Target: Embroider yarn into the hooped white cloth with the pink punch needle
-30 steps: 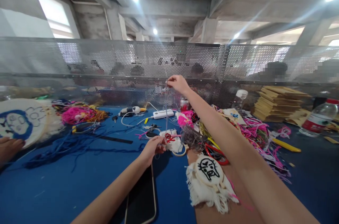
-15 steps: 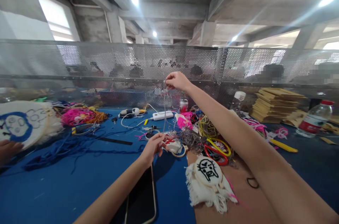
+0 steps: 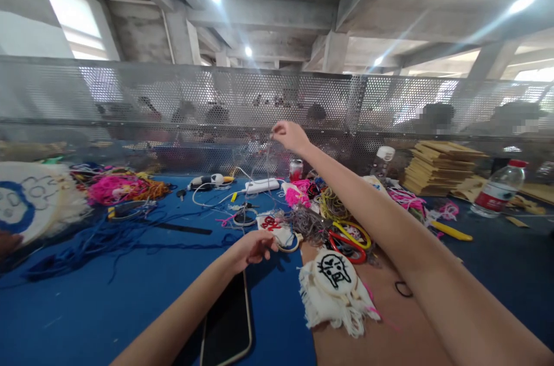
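Observation:
Raised high in the middle, my right hand (image 3: pixel 289 136) pinches a strand of grey yarn (image 3: pixel 268 161), which hangs down from the fingertips. Lower down, my left hand (image 3: pixel 253 247) hovers over the blue table with its fingers loosely apart and nothing seen in them. Just beyond it lies a white cloth with red stitching (image 3: pixel 274 228), partly in a wooden hoop. A tangle of grey yarn (image 3: pixel 305 224) sits to the right of that cloth. Closer to me rests a fringed white cloth in a hoop with a black stitched face (image 3: pixel 335 273).
A phone (image 3: pixel 229 325) lies under my left forearm. Scissors with red and yellow handles (image 3: pixel 350 243) are by the yarn. A power strip (image 3: pixel 262 185), a can (image 3: pixel 296 170) and a bottle (image 3: pixel 497 190) stand farther back. Another person's hand (image 3: pixel 9 243) holds a large hoop at left.
My left hand has drawn back from the yarn and its fingers have spread. The right hand stays raised with the strand. The view has shifted slightly.

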`<control>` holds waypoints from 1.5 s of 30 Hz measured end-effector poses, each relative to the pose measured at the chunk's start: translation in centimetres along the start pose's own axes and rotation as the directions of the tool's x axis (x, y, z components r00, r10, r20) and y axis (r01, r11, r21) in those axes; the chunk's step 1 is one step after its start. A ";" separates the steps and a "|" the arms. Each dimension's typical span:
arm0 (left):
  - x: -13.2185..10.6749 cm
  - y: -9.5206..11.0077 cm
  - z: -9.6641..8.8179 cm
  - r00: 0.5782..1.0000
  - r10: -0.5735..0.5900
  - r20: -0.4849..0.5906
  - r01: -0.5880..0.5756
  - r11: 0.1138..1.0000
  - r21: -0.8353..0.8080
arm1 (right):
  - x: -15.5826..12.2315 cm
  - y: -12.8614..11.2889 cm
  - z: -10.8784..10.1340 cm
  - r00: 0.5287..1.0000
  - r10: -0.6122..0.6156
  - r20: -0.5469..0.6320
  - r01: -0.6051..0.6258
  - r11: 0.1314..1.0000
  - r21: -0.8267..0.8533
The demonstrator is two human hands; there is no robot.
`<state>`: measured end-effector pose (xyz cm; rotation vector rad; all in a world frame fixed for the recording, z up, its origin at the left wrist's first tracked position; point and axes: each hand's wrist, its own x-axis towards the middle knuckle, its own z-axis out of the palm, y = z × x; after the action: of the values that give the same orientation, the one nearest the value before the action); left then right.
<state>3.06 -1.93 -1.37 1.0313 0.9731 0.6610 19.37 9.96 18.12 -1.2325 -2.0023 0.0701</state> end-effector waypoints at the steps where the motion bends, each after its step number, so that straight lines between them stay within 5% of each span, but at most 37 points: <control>1: 0.0 0.0 0.0 0.999 0.025 -0.029 -0.025 1.000 0.006 | -0.2 0.7 -0.2 0.994 0.061 0.090 -0.049 0.991 -0.126; 3: 0.0 0.2 0.0 0.986 0.105 -0.128 -0.105 0.994 0.012 | -0.8 2.1 -0.9 0.955 0.175 0.241 -0.104 0.955 -0.279; 8: 0.2 0.9 -0.7 0.895 0.255 -0.366 -0.277 0.961 -0.008 | -5.4 4.3 -3.6 0.856 0.252 0.452 -0.096 0.936 -0.340; 12: 0.3 0.9 -0.5 0.897 0.239 -0.371 -0.270 0.962 -0.033 | -13.8 3.4 -6.9 0.805 0.123 0.581 0.115 0.927 -0.356; 15: 0.4 0.3 0.2 0.879 0.281 -0.386 -0.317 0.948 -0.033 | -21.4 1.9 -10.6 0.708 0.211 0.674 0.069 0.929 -0.363; 18: 0.5 -0.4 0.9 0.854 0.318 -0.411 -0.350 0.937 -0.002 | -28.6 1.6 -14.5 0.730 0.268 0.629 -0.046 0.937 -0.345; 21: 0.5 -0.8 1.4 0.846 0.340 -0.411 -0.350 0.935 0.054 | -34.5 3.6 -16.7 0.805 0.397 0.441 -0.206 0.884 -0.420; 27: 0.6 -0.8 1.4 0.841 0.336 -0.425 -0.339 0.938 0.071 | -42.2 8.2 -14.1 0.728 0.634 0.261 -0.498 0.751 -0.433; 31: 0.4 -0.6 1.7 0.844 0.317 -0.433 -0.314 0.946 0.080 | -42.7 7.1 -10.8 0.780 0.555 0.288 -0.479 0.826 -0.295; 35: 0.2 -0.5 2.0 0.859 0.285 -0.425 -0.265 0.958 0.107 | -39.9 4.6 -8.7 0.819 0.399 0.414 -0.367 0.917 -0.156; 39: 0.4 -0.9 1.7 0.870 0.306 -0.386 -0.284 0.952 0.116 | -36.5 3.2 -6.9 0.829 0.270 0.490 -0.263 0.961 -0.086; 45: 0.5 -1.9 1.8 0.951 0.225 -0.212 -0.191 0.967 0.167 | -34.2 3.0 -4.1 0.801 0.186 0.569 -0.142 0.982 -0.121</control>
<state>4.95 -3.01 -2.93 1.2164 1.1350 0.9105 32.26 -16.55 0.00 -1.5676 -2.4176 0.5222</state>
